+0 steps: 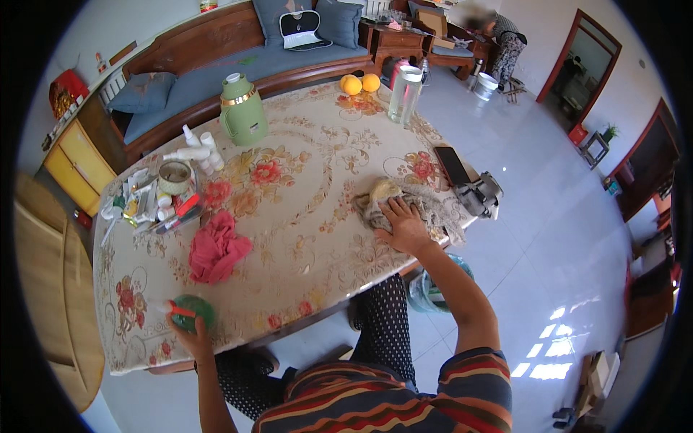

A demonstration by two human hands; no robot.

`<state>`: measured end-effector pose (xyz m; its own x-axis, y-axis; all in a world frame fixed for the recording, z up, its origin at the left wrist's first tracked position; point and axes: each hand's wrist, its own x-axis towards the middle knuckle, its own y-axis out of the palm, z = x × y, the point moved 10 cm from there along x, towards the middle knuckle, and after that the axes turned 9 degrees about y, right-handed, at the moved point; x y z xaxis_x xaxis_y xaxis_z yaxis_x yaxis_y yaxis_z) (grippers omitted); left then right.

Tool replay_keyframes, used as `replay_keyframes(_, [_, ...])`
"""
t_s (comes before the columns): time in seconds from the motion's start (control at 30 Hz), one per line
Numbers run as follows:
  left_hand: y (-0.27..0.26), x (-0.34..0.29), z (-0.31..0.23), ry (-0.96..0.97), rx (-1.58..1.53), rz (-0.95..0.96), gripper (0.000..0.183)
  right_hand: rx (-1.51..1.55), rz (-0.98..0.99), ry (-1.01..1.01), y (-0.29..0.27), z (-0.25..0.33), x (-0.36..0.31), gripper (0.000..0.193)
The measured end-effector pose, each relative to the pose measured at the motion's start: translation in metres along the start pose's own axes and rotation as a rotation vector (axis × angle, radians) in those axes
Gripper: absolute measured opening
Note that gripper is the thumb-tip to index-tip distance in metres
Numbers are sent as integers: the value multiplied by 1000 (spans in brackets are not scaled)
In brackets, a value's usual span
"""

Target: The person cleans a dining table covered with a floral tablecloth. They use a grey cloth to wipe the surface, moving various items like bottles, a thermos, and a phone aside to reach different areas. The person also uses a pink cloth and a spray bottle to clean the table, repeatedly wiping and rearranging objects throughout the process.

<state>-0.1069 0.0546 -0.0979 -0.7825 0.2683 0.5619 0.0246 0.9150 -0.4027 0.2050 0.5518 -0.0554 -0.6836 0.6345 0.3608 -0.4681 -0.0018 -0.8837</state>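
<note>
At the table's near left edge, my left hand (pixel 189 333) is wrapped round a green spray bottle (pixel 196 310) with an orange-red trigger. My right hand (pixel 404 227) lies with its fingers stretched out on a crumpled grey-brown cloth (pixel 433 211) near the right edge. A pale yellowish rounded piece (pixel 385 190), perhaps another rag, sits by its fingertips; its kind is unclear. Between the two hands, nearer the left, a bunched pink cloth (pixel 219 249) rests on the flowered tablecloth (pixel 303 245).
A clutter tray (pixel 162 206), white bottles (pixel 198 150) and a green thermos (pixel 242 112) stand on the left. Oranges (pixel 351 85) and a clear tall jug (pixel 405 95) are far back. A phone (pixel 452 166) and grey device (pixel 478 193) lie right. Below is a bin (pixel 440 285); another person (pixel 509 47) stoops far off.
</note>
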Motion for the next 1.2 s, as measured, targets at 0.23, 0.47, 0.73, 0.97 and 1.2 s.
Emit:
replay_keyframes(0.23, [-1, 0, -20, 156, 91, -32, 77, -132, 139, -8, 17, -45, 58, 55])
replay_keyframes(0.47, [-7, -12, 2, 20, 40, -66, 85, -281, -67, 445, 58, -151, 162, 66])
replay_keyframes(0.73, [5, -7, -3, -102, -128, -19, 103, -161, 12, 524, 129, -104, 285, 76])
replay_keyframes(0.97, [3, -12, 0, -93, -142, -28, 107, -135, 182, 282, 198, 30, 341, 75])
replay_keyframes(1.2, [4, -15, 3, -50, -157, -21, 95, 0, 162, -132, 209, 181, 251, 68])
